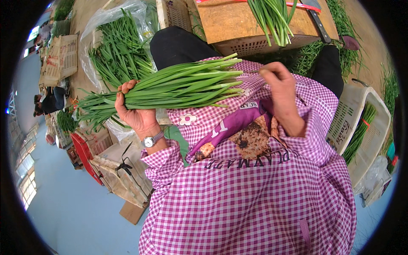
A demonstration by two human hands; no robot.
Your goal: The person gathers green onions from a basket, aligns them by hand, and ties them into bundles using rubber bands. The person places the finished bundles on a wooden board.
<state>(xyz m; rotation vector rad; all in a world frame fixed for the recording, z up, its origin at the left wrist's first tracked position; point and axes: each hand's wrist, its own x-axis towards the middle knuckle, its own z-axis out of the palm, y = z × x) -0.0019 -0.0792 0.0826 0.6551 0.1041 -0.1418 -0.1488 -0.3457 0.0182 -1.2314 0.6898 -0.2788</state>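
Note:
My left hand (137, 111) grips a thick bunch of green garlic chives (185, 84) around its leafy part. The bunch lies sideways above my lap, its pale stem ends towards the right. On that wrist is a silver watch (153, 139). Just beyond the stem ends, my right hand (280, 84) has thumb and forefinger pinched together. Whether a thin strand is between those fingertips is too small to tell. A smaller heap of chives (274, 22) lies on a wooden board (226, 22) before me, beside a black-handled knife (318, 25).
A plastic crate (245, 49) supports the board. To the left, loose chives (122, 51) fill a clear plastic bag (87, 38). A white crate (379, 127) at right holds a banded bunch (360, 134). Chive trimmings (347, 54) litter the floor. People (52, 98) sit farther left.

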